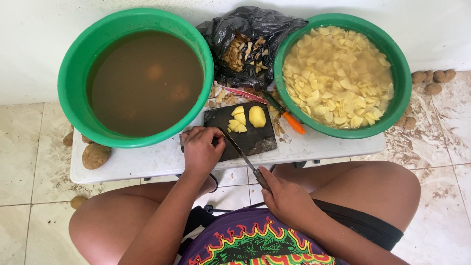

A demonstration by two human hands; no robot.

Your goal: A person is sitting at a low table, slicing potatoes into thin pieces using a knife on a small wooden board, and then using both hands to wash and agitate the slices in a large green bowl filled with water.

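A: Right hand (289, 198), nearest, was closed round the knife (244, 156) handle. Left hand (202, 148) lay curled at the cutting board's (255, 140) near-left edge; holding anything, cannot tell.

B: Risk?

A: Blade lay just beside the left fingers; a slip might nick them.

B: Knife's axis?

A: Near-right to far-left, tip on the board, potato pieces (236, 119) beyond.

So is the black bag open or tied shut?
Open. The black bag gapes toward the cutting board, with peels visible inside its mouth and a few spilled on the table just below.
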